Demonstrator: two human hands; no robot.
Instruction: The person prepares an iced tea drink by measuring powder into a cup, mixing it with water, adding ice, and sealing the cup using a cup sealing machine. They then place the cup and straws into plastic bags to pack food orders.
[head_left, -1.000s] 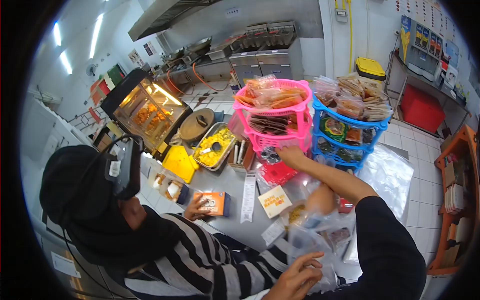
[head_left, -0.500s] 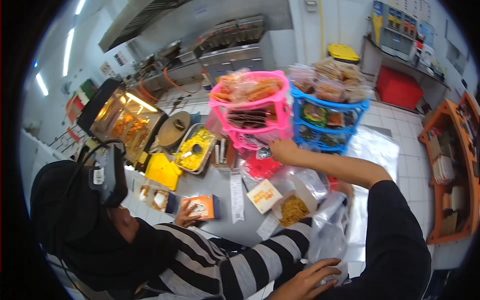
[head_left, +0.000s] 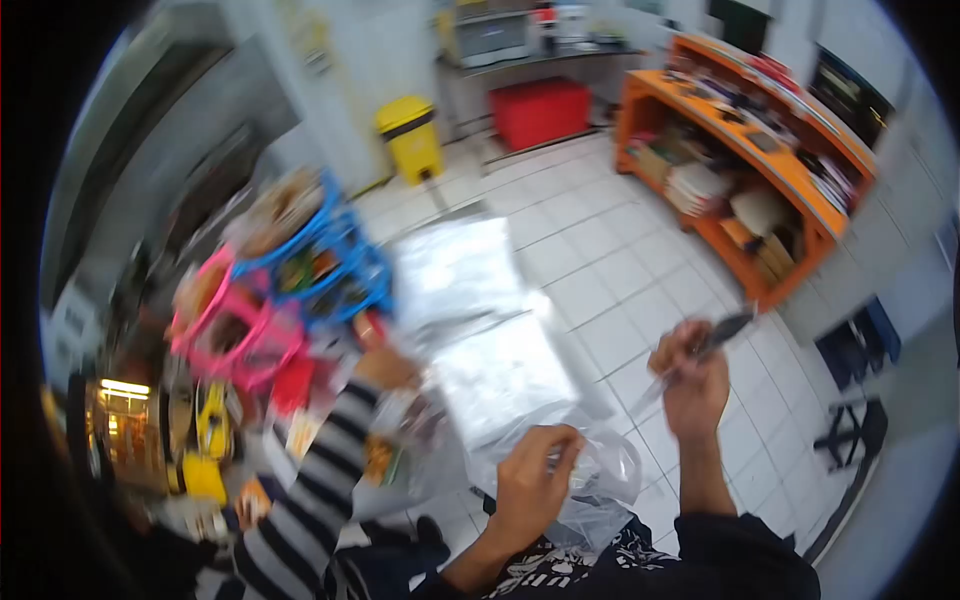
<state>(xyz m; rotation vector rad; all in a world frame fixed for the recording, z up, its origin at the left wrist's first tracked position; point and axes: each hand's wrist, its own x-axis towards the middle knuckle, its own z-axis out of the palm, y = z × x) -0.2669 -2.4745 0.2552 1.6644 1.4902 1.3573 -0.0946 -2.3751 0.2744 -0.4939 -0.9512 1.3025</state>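
My left hand (head_left: 535, 480) has its thumb and fingers pinched on the top of a clear plastic bag (head_left: 590, 520), which hangs open in front of my shirt. What is inside the bag cannot be made out. Up and to the right, my right hand (head_left: 695, 385) is closed around a small clear packet with something dark in it (head_left: 728, 330). Motion blurs the packet, so its contents are unclear. Both hands are apart from each other.
A co-worker's striped sleeve (head_left: 310, 470) and hand (head_left: 385, 365) reach over the table at left. Silver sheets (head_left: 500, 375) lie ahead. Pink (head_left: 240, 345) and blue (head_left: 345, 265) racks hold packets. An orange shelf (head_left: 740, 170), red box (head_left: 540, 115) and yellow bin (head_left: 410, 140) stand beyond.
My view has swung right. My right hand has left the pink rack and now holds the small packet up at right. My left hand stays with the plastic bag. The co-worker's hand reaches toward the racks.
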